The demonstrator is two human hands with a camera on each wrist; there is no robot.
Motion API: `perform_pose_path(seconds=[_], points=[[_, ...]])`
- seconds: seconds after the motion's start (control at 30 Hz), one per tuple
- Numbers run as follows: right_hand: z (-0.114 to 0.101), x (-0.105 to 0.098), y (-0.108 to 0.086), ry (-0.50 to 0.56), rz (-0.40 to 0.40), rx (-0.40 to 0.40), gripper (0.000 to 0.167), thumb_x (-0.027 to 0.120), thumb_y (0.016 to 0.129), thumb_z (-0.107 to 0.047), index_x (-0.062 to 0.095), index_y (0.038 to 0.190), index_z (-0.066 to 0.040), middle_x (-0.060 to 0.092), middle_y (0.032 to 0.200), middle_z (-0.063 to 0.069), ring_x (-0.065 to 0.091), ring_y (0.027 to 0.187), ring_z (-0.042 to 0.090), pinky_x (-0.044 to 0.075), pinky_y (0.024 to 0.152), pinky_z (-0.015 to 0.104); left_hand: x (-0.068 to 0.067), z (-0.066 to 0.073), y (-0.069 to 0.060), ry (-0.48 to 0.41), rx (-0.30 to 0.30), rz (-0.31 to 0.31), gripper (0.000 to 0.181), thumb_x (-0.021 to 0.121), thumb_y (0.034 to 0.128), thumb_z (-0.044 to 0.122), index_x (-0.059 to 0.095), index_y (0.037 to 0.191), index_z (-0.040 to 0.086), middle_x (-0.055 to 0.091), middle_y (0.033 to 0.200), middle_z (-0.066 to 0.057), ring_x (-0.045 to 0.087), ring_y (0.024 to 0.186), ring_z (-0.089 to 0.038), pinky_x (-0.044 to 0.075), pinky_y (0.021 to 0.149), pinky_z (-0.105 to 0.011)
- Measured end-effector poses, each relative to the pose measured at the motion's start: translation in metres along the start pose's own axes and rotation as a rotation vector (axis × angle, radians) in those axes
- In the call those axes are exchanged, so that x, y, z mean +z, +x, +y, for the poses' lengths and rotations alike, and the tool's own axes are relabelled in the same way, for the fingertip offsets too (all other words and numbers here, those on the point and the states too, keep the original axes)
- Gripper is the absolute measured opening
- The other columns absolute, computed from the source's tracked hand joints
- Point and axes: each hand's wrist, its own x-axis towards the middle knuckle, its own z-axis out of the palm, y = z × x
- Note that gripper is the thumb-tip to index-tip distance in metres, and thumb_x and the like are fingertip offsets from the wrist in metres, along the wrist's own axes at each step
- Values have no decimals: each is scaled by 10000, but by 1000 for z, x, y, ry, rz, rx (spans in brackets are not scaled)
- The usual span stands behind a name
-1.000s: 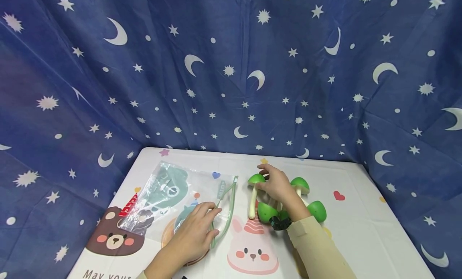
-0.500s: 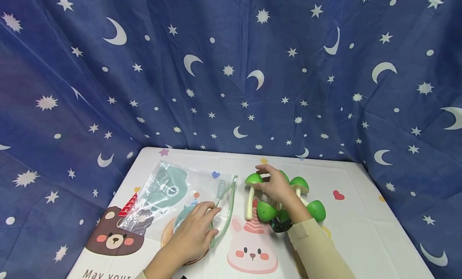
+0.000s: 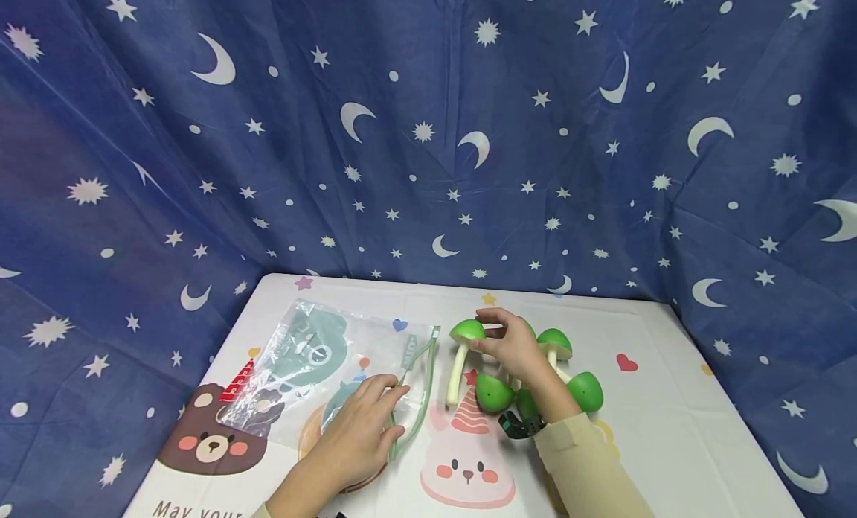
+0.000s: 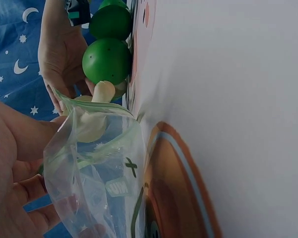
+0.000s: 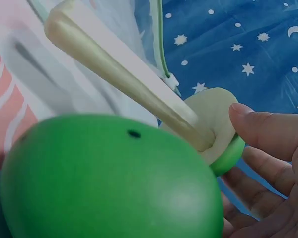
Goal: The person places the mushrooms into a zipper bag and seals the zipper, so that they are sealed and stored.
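Observation:
A toy mushroom (image 3: pixel 457 373) with a green cap and long cream stem is pinched at its cap by my right hand (image 3: pixel 514 350). In the right wrist view, the thumb lies on the pale underside of the cap (image 5: pixel 211 111) and the fingers lie behind it. My left hand (image 3: pixel 358 429) holds the mouth of a clear zip bag (image 4: pixel 97 183) with a green seal strip. That mouth gapes in the left wrist view, and the stem end (image 4: pixel 103 92) shows just beyond its rim. Head view: the stem stands apart from the strip.
Several more green-capped mushrooms lie under and around my right forearm, among them one at the front (image 3: pixel 494 394) and one at the right (image 3: pixel 585 391). A white tablecloth (image 3: pixel 669 429) with cartoon animals covers the table. A blue star-and-moon curtain (image 3: pixel 428 168) hangs behind.
The mushroom in my right hand has shifted a little left, towards the bag, and its stem has tilted more. My left hand and the bag have stayed in place.

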Motion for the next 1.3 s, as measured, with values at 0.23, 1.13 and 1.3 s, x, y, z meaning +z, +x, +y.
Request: perform_pose_path(seconds=[0.23, 1.13, 1.3], points=[[-6, 0, -8, 61, -13, 24, 565, 860, 910, -139, 663, 1440, -142, 640, 1514, 103, 650, 1334, 349, 637, 967, 346, 0, 0, 0, 5, -4, 0, 587, 860, 919, 221, 641, 1455, 125, 599, 1453, -30, 572, 1356, -212, 533, 1146, -445], [-25, 32, -43, 114, 133, 38, 489, 892, 838, -47, 748, 1303, -98, 730, 1349, 143, 710, 1268, 371, 663, 907, 360, 0, -1, 0, 13, 34, 40, 597, 874, 904, 222, 644, 1447, 122, 596, 1446, -29, 573, 1356, -213, 532, 1152, -427], [-26, 39, -48, 103, 173, 47, 491, 903, 827, -63, 753, 1292, -106, 757, 1309, 145, 725, 1245, 363, 670, 869, 360, 0, 0, -1, 8, 38, 45, 598, 873, 904, 224, 645, 1445, 114, 593, 1447, -30, 571, 1361, -215, 530, 1156, -432]])
